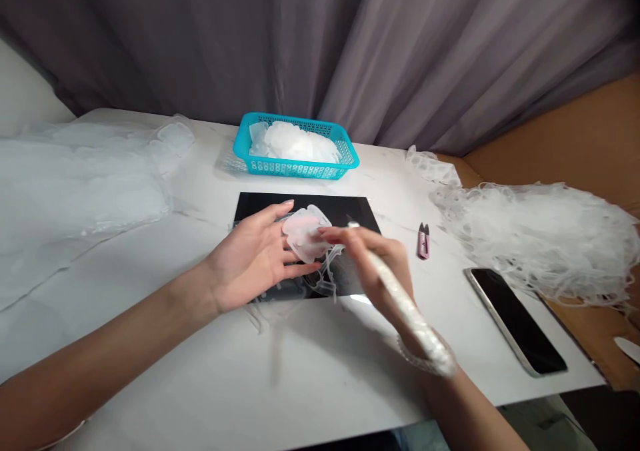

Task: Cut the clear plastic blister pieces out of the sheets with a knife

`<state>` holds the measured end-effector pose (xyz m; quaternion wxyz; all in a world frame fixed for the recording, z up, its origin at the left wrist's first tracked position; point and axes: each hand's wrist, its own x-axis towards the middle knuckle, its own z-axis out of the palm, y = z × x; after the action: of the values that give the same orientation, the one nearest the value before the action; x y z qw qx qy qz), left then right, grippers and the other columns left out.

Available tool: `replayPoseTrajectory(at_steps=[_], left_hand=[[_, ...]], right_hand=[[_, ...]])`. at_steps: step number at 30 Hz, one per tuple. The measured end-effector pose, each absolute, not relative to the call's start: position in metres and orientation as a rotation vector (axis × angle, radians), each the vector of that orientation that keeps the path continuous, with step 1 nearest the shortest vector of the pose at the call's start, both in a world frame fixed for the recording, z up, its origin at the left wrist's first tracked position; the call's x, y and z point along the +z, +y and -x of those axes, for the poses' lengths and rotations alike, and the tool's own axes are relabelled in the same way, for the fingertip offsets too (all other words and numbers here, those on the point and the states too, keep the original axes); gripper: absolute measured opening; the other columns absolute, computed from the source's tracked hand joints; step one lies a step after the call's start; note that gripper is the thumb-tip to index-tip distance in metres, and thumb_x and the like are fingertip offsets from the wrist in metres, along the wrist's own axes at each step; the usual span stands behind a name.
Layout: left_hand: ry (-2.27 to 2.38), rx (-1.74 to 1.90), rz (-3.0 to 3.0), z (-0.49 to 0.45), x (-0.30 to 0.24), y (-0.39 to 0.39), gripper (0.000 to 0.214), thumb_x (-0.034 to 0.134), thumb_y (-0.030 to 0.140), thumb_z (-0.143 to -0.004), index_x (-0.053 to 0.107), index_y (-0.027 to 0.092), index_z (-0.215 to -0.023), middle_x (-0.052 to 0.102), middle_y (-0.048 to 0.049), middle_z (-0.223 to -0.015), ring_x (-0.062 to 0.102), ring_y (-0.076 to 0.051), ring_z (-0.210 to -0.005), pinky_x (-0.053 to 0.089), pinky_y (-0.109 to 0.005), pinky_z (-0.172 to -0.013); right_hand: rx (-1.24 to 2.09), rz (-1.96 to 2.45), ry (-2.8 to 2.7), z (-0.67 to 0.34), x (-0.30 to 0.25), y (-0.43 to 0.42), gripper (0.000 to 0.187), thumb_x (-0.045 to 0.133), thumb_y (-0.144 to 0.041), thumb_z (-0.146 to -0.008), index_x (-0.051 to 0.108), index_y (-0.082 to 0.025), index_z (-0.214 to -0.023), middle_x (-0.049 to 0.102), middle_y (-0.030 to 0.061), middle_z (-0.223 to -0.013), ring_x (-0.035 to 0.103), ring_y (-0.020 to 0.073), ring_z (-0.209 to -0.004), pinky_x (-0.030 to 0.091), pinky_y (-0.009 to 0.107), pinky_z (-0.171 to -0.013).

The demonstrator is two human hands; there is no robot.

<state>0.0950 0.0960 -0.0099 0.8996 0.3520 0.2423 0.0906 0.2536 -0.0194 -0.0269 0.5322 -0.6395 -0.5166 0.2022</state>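
My left hand (257, 251) is palm up with its fingers stretched out and spread. A translucent white scalloped piece (303, 231) of thin plastic lies across those fingers. Blurred by motion, my right hand (383, 264) has its fingertips at the piece's right edge. It also holds a slim craft knife (407, 304) with a pearly white handle, the thin dark tip pointing away from me. Below the hands is a black mat (353, 208), where loose clear strips (327, 278) of cut-off film lie partly hidden by my fingers.
A blue basket (300, 169) of similar white pieces stands behind the mat. A clear bag (85, 184) sits at left. On the right are pink thread snips (424, 243), a phone (517, 324) and a heap of translucent scraps (545, 241) by a cardboard box (575, 128).
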Motion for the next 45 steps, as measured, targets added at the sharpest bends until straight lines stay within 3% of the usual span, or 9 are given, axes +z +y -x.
replayPoseTrajectory(at_steps=[3,8,16,24,27,30,34,40,45], left_hand=[[0.501,0.162,-0.738,-0.095,-0.01,0.098,0.054,0.038,0.047,-0.1,0.049,0.016,-0.143,0.054,-0.015,-0.146,0.051,-0.031,-0.136,0.045,-0.049,-0.11],[0.507,0.13,-0.662,-0.093,-0.009,0.098,0.057,0.043,0.048,-0.098,0.051,0.011,-0.14,0.058,-0.0192,-0.14,0.05,-0.035,-0.135,0.041,-0.053,-0.111],[0.504,0.102,-0.625,-0.095,-0.01,0.093,0.055,0.046,0.045,-0.096,0.051,0.011,-0.14,0.058,-0.0181,-0.141,0.048,-0.037,-0.137,0.041,-0.054,-0.111],[0.672,0.209,-0.587,-0.096,-0.013,0.09,0.061,0.053,0.045,-0.094,0.043,0.014,-0.146,0.052,-0.0186,-0.146,0.05,-0.033,-0.136,0.044,-0.05,-0.11],[0.595,0.188,-0.576,-0.097,-0.016,0.09,0.057,0.048,0.048,-0.096,0.048,0.012,-0.142,0.054,-0.0184,-0.145,0.049,-0.033,-0.136,0.044,-0.05,-0.111],[0.551,0.202,-0.63,-0.098,-0.019,0.09,0.044,0.049,0.036,-0.098,0.054,0.016,-0.136,0.057,-0.0148,-0.142,0.052,-0.032,-0.134,0.044,-0.05,-0.111],[0.564,0.191,-0.683,-0.098,-0.02,0.087,0.036,0.055,0.02,-0.094,0.061,0.015,-0.129,0.062,-0.0129,-0.137,0.056,-0.029,-0.13,0.048,-0.046,-0.109],[0.613,0.187,-0.822,-0.096,-0.021,0.082,0.045,0.063,0.003,-0.083,0.064,0.018,-0.126,0.066,-0.009,-0.131,0.06,-0.025,-0.125,0.048,-0.038,-0.109],[0.633,0.17,-0.926,-0.097,-0.024,0.083,0.051,0.064,-0.001,-0.077,0.064,0.02,-0.124,0.068,-0.0061,-0.126,0.061,-0.021,-0.121,0.049,-0.032,-0.104]], right_hand=[[0.431,1.394,-0.914,-0.267,-0.027,-0.017,0.036,0.054,-0.044,-0.098,0.078,-0.019,-0.086,0.078,0.0078,-0.093,0.074,0.0226,-0.089,0.058,0.039,-0.086],[0.673,1.241,-0.643,-0.292,-0.031,-0.012,0.025,0.068,-0.042,-0.087,0.075,-0.018,-0.083,0.078,0.0078,-0.086,0.074,0.0236,-0.092,0.059,0.037,-0.086],[0.992,1.388,-0.816,-0.283,-0.038,-0.014,0.026,0.077,-0.043,-0.081,0.076,-0.017,-0.082,0.073,0.005,-0.085,0.067,0.0167,-0.082,0.053,0.029,-0.079],[0.541,1.589,-0.993,-0.274,-0.03,-0.019,0.018,0.073,-0.036,-0.085,0.076,-0.019,-0.081,0.07,0.0015,-0.076,0.061,0.0156,-0.073,0.047,0.029,-0.069],[0.615,1.623,-1.191,-0.264,-0.025,-0.021,0.025,0.066,-0.039,-0.091,0.078,-0.019,-0.083,0.073,0.0031,-0.079,0.066,0.0179,-0.077,0.05,0.03,-0.071],[0.685,1.489,-1.127,-0.263,-0.028,-0.02,0.034,0.057,-0.043,-0.097,0.078,-0.019,-0.085,0.076,0.0058,-0.089,0.071,0.0211,-0.089,0.054,0.035,-0.084],[0.672,1.296,-0.826,-0.278,-0.034,-0.015,0.029,0.062,-0.042,-0.094,0.076,-0.018,-0.084,0.077,0.008,-0.09,0.073,0.023,-0.091,0.057,0.039,-0.087],[0.812,1.393,-0.799,-0.282,-0.038,-0.015,0.029,0.069,-0.046,-0.088,0.076,-0.018,-0.092,0.077,0.0095,-0.096,0.072,0.0243,-0.097,0.057,0.037,-0.086],[0.931,1.539,-0.958,-0.276,-0.037,-0.017,0.032,0.068,-0.048,-0.088,0.077,-0.019,-0.1,0.074,0.0077,-0.1,0.068,0.022,-0.094,0.053,0.037,-0.09]])
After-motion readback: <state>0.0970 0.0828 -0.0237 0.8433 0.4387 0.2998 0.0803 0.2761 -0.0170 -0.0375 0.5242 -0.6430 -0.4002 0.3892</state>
